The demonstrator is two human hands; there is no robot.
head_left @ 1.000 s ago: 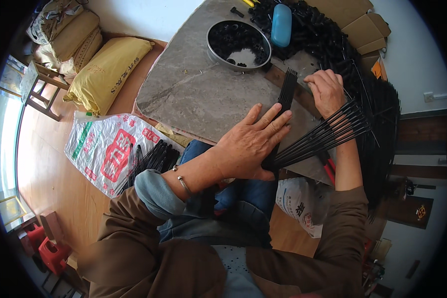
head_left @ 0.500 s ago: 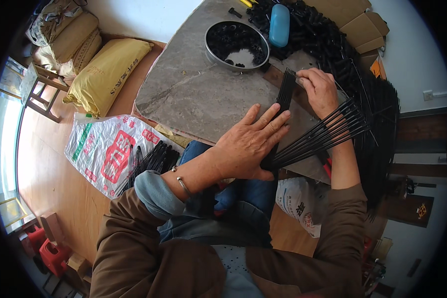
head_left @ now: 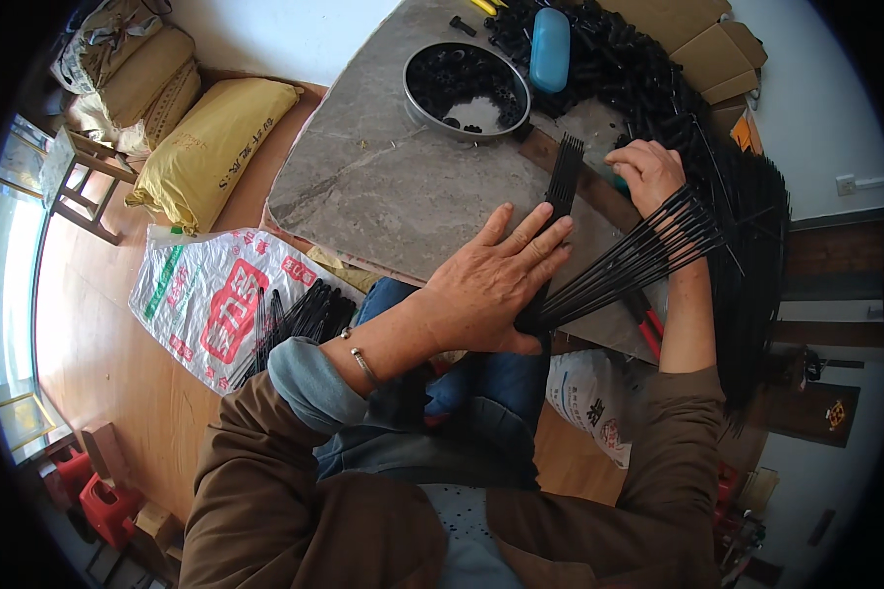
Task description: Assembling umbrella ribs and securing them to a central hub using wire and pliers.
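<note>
Grey tabletop (head_left: 363,191) shows between left corner and bowl (head_left: 479,114); near the front edge, the left hand (head_left: 496,275) lies spread over black rods (head_left: 564,177); the right hand (head_left: 650,179) curls, hold unclear.

- The head view looks steeply down from the wearer's head, the brown jacket (head_left: 314,530) filling the near edge.
- It faces the grey tabletop (head_left: 363,187), the left hand (head_left: 489,277) close below, the right hand (head_left: 648,179) farther and to the right.
- Its wide fisheye reaches the yellow sack (head_left: 216,152) on the left and the white wall (head_left: 835,128) on the right, bending straight edges near its dark rim.
</note>
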